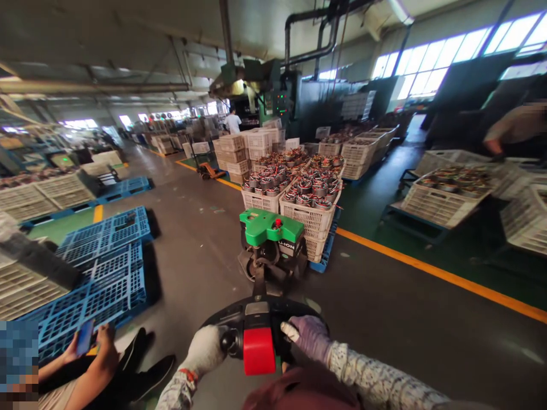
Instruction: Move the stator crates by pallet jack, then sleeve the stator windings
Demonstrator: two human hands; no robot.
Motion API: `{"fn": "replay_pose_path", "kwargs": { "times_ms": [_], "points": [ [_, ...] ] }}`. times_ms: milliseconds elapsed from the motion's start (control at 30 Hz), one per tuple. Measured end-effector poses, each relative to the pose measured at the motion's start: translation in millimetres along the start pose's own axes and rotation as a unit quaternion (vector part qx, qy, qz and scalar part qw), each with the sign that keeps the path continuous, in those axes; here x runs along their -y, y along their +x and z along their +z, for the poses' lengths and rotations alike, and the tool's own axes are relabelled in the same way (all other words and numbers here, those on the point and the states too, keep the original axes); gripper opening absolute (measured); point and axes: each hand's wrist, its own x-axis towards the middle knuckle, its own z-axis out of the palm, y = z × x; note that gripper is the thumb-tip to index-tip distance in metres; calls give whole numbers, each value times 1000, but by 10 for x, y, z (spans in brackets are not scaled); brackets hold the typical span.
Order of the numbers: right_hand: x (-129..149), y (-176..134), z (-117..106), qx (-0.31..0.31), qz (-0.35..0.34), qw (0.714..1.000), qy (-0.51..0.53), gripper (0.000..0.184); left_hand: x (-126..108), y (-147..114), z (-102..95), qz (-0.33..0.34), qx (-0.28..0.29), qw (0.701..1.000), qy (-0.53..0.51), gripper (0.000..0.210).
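Note:
Both of my hands are on the black control handle (pixel 256 308) of an electric pallet truck (pixel 273 228) with a green cover. My left hand (pixel 207 348), in a white glove, wraps round the left grip. Gloved in purple and white, my right hand (pixel 308 337) is closed on the right grip. A red block (pixel 259 351) sits at the middle of the handle. Beyond the truck's body, a blue pallet (pixel 327 253) bears white plastic crates (pixel 308 219) filled with round metal motor parts (pixel 314 188) with red wires.
At lower left a seated person (pixel 100 353) holds a phone, feet stretched toward the handle. Blue pallets (pixel 115 279) lie along the left. A yellow line (pixel 405 263) runs at right, beside a cart (pixel 427 225) with crates. An orange pallet jack (pixel 210 170) stands ahead.

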Motion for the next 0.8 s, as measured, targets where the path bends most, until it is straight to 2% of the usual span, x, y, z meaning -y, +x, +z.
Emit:
{"fn": "replay_pose_path", "kwargs": {
  "times_ms": [200,400,600,700,800],
  "points": [
    [123,502,-164,-5,-3,1000,14,53,279,555,-284,3,25,1000,16,29],
    [180,988,-296,-23,13,999,18,50,506,1101,-618,48,56,996,49,28],
    [504,1385,-450,-33,72,997,23,59,942,1622,-909,114,54,991,50,28],
    [691,1544,-491,-37,90,995,34,59,1153,1830,-1043,145,51,987,53,28],
    [781,1673,-497,-40,112,992,47,57,1272,1993,-1109,169,40,983,54,28]
  ]
}}
